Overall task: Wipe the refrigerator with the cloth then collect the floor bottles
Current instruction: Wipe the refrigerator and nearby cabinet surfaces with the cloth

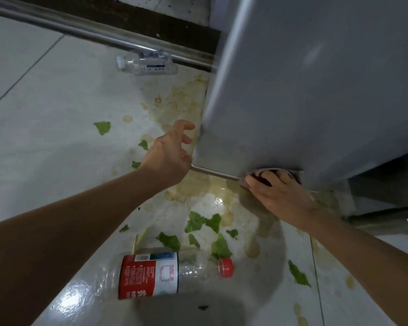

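Down at the foot of the grey refrigerator (316,90) we go: the right hand (280,196) is pressed low against its front face, right at the bottom edge, fingers curled over a bunched cloth (266,172) and gripping it against the metal. Only a sliver of that cloth peeks out above the knuckles. The left hand (167,158) is at the refrigerator's lower left corner, fingers loosely spread and relaxed, holding nothing; whether the fingertips actually touch the side panel is hard to tell. On the white tiled floor (45,137) in front of the refrigerator lies a big clear bottle with a red label (165,274) and a red cap, on its side, cap pointing toward the refrigerator side, well apart from both hands. A second, smaller clear bottle with a blue label (146,63) lies on its side off the refrigerator's left flank, tucked against a metal rail (80,27) along the wall. Between the two bottles, yellowish stains (189,100) spread out from the refrigerator's base, with torn green leaf scraps (198,222) scattered across the tiles.
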